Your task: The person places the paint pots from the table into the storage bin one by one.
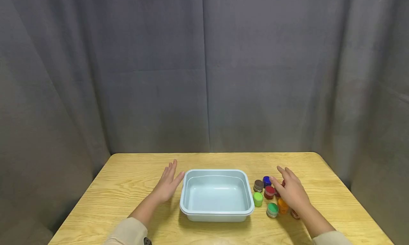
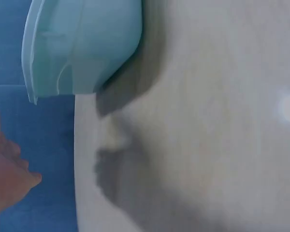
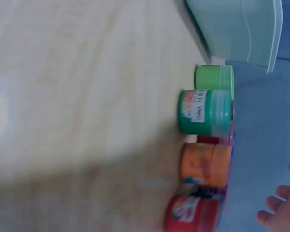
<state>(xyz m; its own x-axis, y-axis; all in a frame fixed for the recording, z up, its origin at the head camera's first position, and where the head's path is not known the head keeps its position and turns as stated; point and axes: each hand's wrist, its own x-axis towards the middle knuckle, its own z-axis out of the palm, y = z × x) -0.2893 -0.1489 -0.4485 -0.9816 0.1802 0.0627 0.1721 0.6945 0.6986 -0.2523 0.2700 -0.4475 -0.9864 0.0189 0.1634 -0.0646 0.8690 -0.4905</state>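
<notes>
A pale blue plastic basin [image 1: 217, 213] stands on the table, with nothing inside it. Just off its left rim, my left hand [image 1: 167, 186] hovers with fingers extended and thumb apart, holding nothing; the left wrist view catches part of that hand [image 2: 12, 176]. To the basin's right is a cluster of small lidded paint jars: light green [image 1: 257, 199], green [image 1: 272, 210], red [image 1: 270, 192], brown [image 1: 258, 186], blue [image 1: 266, 181] and orange [image 1: 282, 206]. Over them hangs my right hand [image 1: 293, 192], fingers spread, partly hiding several jars. In the right wrist view, a red jar [image 3: 191, 214] stands nearest.
The wooden table [image 1: 127, 177] has rounded far corners. Grey curtains [image 1: 153, 96] hang behind it and along both sides. Bare wood shows left of the basin and right of the jars.
</notes>
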